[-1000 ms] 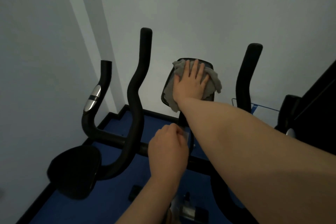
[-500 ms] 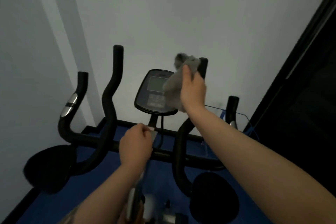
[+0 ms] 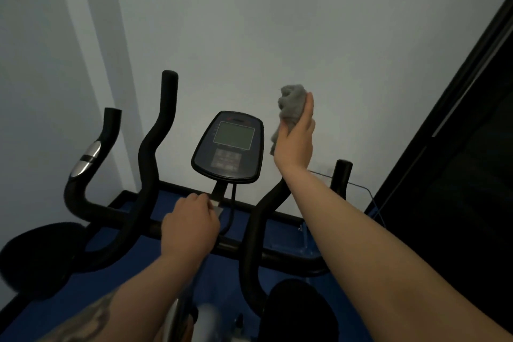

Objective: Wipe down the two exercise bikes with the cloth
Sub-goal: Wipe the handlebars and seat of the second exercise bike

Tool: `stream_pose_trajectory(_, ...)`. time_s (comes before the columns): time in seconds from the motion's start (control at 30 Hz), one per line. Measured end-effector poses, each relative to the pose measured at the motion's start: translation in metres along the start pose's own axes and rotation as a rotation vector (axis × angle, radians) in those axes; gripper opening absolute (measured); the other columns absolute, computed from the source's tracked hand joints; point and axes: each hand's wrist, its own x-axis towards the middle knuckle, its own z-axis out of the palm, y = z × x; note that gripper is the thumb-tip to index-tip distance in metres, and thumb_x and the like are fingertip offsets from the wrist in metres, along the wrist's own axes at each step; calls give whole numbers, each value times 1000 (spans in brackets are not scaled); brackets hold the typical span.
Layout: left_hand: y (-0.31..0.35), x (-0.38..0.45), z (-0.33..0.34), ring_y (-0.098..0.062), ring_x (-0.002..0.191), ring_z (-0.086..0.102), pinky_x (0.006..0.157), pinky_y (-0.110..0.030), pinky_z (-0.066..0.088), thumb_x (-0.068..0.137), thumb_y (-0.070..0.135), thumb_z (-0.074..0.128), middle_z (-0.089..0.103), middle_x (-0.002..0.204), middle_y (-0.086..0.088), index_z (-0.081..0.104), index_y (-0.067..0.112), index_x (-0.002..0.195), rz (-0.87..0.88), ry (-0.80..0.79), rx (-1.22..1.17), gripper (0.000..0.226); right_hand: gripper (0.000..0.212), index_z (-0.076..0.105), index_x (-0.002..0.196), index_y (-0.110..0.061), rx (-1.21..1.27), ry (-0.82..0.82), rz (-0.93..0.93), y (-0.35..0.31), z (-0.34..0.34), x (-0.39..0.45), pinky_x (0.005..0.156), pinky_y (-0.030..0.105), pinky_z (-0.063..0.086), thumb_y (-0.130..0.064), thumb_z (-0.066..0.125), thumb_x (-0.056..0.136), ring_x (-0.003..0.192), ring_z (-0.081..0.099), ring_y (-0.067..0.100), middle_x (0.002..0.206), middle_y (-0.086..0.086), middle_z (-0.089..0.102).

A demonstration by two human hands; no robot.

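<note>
Nearest to the camera, the left hand (image 3: 190, 223) grips the stem under the console, with its fingers curled around it. This hold is useful: it can keep the display from swinging while the other hand works, so it is better to hold firm but without pulling.

A little further, the black handlebar crossbar (image 3: 277, 251) runs from left to right, and the curved grips rise from it. The left inner grip (image 3: 156, 141) stands free and does not look covered by anything.

Further again, the console (image 3: 229, 147) is bare, with its screen and buttons in plain view. The cloth (image 3: 291, 104) is not on it. The right hand (image 3: 295, 137) holds the grey cloth bunched in curled fingers, around the top of the right inner grip (image 3: 261, 219), which disappears behind the hand.

The step in hand seems to be wiping this right grip. To do it well, I think the hand should wrap the cloth fully around the bar and slide down along its bends to the crossbar, turning the wrist so that the back side is also reached. A bunched cloth touches only a small area, so opening it a bit would help.

Behind stands the pale wall (image 3: 277, 22).
</note>
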Motion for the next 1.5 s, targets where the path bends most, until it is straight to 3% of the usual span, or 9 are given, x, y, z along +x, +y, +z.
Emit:
stream_pose_trajectory(0.17,0,1,0,-15,85,51,67,-34,46,95,22,44,57,93,4,60,17,92,-5,-12,-13,18,63,3,154,-35,-51,-106,78,26,-10,-13,77,33,41,-26,39,102,102,57,24,140,7,44)
stream_pose_trajectory(0.33,3,0,-2,-14,85,50,64,-32,44,95,20,44,56,92,4,61,17,92,-8,-12,7,18,71,28,140,-23,291,-252,153,0,-16,32,91,31,41,-43,69,85,114,53,18,130,1,50)
stream_pose_trajectory(0.6,4,0,-2,-15,82,52,62,-35,47,96,20,44,54,87,4,60,17,90,-13,0,-15,18,38,53,120,-23,114,-288,344,46,-24,-13,89,39,52,-52,39,99,99,62,22,106,2,64)
stream_pose_trajectory(0.77,4,0,-2,-15,83,52,64,-36,48,95,21,44,54,87,5,60,18,90,-15,1,-14,18,48,29,147,-31,176,-181,144,13,-20,23,69,17,41,-42,42,101,77,53,4,90,-19,50)
stream_pose_trajectory(1.03,3,0,-2,-18,81,52,62,-37,46,94,20,44,56,88,2,60,16,87,-7,3,-15,18,38,43,137,-32,8,-425,317,40,-47,-40,88,43,53,-40,31,102,97,62,24,110,6,63)
stream_pose_trajectory(1.17,5,-2,-4,-18,82,52,63,-38,46,94,19,44,56,89,2,61,14,87,-19,3,-20,20,23,58,110,-28,-163,-437,99,23,-71,-24,81,40,54,-41,42,98,88,62,18,96,-3,65)
stream_pose_trajectory(1.27,5,-2,-6,-19,84,53,66,-38,47,95,19,44,57,91,0,62,14,88,-30,-2,-30,20,39,54,127,-23,-85,-410,-51,18,-65,-42,91,40,51,-47,45,98,108,59,19,118,0,61)
stream_pose_trajectory(1.4,5,-3,-5,-19,83,52,62,-35,40,94,19,44,59,92,-1,63,13,90,-25,18,-19,21,58,45,142,-19,-236,-486,-282,38,-50,-103,121,35,9,-55,32,99,146,12,8,153,-1,37)
stream_pose_trajectory(1.5,3,-4,-3,-18,83,51,60,-32,34,94,20,43,60,92,-1,63,13,91,-22,31,7,21,68,57,132,-16,-298,-579,-415,43,-55,-120,120,34,-3,-63,23,97,145,17,9,145,-5,47)
